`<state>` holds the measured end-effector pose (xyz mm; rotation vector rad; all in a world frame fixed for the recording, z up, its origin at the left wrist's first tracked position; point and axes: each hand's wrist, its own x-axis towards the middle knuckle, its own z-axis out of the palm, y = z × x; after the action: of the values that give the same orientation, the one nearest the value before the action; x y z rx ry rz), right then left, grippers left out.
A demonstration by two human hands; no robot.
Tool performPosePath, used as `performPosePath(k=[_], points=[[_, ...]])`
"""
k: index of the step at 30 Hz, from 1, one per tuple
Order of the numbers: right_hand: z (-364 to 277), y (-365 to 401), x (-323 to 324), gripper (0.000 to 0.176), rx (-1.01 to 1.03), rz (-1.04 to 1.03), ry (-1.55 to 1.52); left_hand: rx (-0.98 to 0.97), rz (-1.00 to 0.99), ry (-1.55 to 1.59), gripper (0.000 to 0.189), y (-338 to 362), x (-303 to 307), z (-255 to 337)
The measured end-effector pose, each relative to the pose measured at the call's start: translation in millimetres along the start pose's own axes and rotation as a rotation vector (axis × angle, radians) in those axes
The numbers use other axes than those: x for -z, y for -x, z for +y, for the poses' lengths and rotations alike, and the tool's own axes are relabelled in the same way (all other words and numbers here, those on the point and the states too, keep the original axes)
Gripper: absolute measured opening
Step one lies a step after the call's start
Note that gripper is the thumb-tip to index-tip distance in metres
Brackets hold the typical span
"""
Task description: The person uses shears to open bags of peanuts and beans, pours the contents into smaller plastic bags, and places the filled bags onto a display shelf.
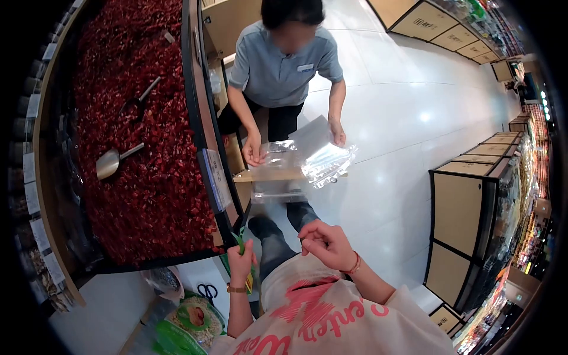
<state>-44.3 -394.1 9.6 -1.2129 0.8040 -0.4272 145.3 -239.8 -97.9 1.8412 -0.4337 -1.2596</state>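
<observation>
My left hand (pixel 241 261) is wrapped round a slim green object (pixel 239 239) that sticks up from the fist beside the corner of the display bin; its lower part is hidden in my fingers. In front of my apron (pixel 331 307), my right hand (pixel 329 245) hangs with its fingers curled in, and nothing shows in it. Facing me, a person (pixel 281 65) in a grey-blue polo shirt holds clear plastic bags (pixel 279 155) and a shiny, silvery bag (pixel 322 160) between both hands, over the end of a wooden board (pixel 272 175).
The large bin of dark red dried pieces (pixel 142 195) fills the left, with a metal scoop (pixel 109 164) and a darker scoop (pixel 133 108) lying in it. Black-handled scissors (pixel 207 290) and a green bag (pixel 192 322) are below. Wooden display cabinets (pixel 455 207) line the right.
</observation>
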Motion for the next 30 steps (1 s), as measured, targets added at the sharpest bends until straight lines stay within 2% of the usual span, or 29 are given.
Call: performPosePath(k=[1,3,4,6,7,9,10,11,12,13,14,16,17,21,23,25,26,27,28,29,30], points=[[0.2,2.8,1.7,0.013,0.014,0.006,0.003,0.0,-0.005,0.002,0.049,0.1,0.6,-1.5],[5.6,7.9,9.8,0.014,0.04,0.133,0.157,-0.007,-0.01,0.003,0.048,1.4,0.7,-0.6],[15.0,7.7,17.8,0.018,-0.011,0.245,0.191,-0.01,0.002,-0.029,0.049,0.6,0.4,2.8],[63.0,-4.7,43.1,0.035,0.058,0.5,0.37,-0.017,0.019,-0.058,0.049,4.5,1.0,0.7],[95.6,-10.2,51.9,0.035,0.068,0.501,0.37,-0.041,0.014,-0.059,0.049,4.4,1.8,-2.6],[143.5,-31.3,71.8,0.062,-0.425,0.546,0.079,-0.101,0.008,-0.053,0.049,-5.1,0.4,-3.7],[147.9,-38.5,65.8,0.083,-0.587,0.491,-0.084,-0.09,0.004,-0.069,0.05,-4.7,0.7,-5.5],[154.7,-46.5,63.0,0.083,-0.701,0.352,-0.142,-0.074,-0.002,-0.089,0.05,-2.6,2.3,-8.1],[176.7,-55.7,57.1,0.082,-0.697,0.355,-0.219,-0.09,-0.006,-0.093,0.05,-1.6,3.5,-6.1],[176.7,-62.5,47.3,0.074,-0.657,0.395,-0.29,-0.082,-0.012,-0.072,0.05,-1.9,3.1,-3.2],[181.9,-69.7,44.7,0.074,-0.644,0.401,-0.29,-0.071,-0.018,-0.049,0.05,-1.6,2.4,-1.6],[187.9,-79.1,42.6,0.053,-0.419,0.347,-0.494,-0.046,-0.065,-0.026,0.049,-2.6,4.9,-5.1],[183.5,-82.5,43.9,0.047,-0.422,0.395,-0.466,-0.015,-0.107,-0.006,0.048,-5.0,6.8,-6.7],[169.7,-75.3,56.3,0.048,-0.328,0.392,-0.421,-0.038,-0.21,-0.053,0.037,-7.7,10.1,-9.6],[163.4,-68.8,65.7,0.049,-0.276,0.366,-0.379,-0.081,-0.32,-0.072,0.022,-3.7,9.3,-3.3],[160.0,-56.9,65.1,0.046,-0.144,0.404,-0.326,-0.348,-0.296,-0.157,0.022,-1.7,7.4,-12.1],[153.2,-49.6,67.9,0.038,-0.057,0.387,-0.223,-0.313,-0.254,-0.148,0.027,5.8,4.9,-3.2],[157.5,-48.0,65.7,0.036,0.031,0.44,-0.283,-0.322,-0.245,-0.084,0.031,9.3,4.2,2.2],[165.2,-48.2,71.9,0.034,0.157,0.478,-0.006,-0.311,-0.221,-0.044,0.033,7.5,7.9,-1.7],[142.9,-37.6,66.4,0.034,0.068,0.457,-0.225,-0.311,-0.184,-0.032,0.032,11.8,8.8,7.6],[117.0,-26.9,59.5,0.034,0.006,0.449,-0.294,-0.299,-0.146,-0.024,0.032,15.7,11.1,17.2]])
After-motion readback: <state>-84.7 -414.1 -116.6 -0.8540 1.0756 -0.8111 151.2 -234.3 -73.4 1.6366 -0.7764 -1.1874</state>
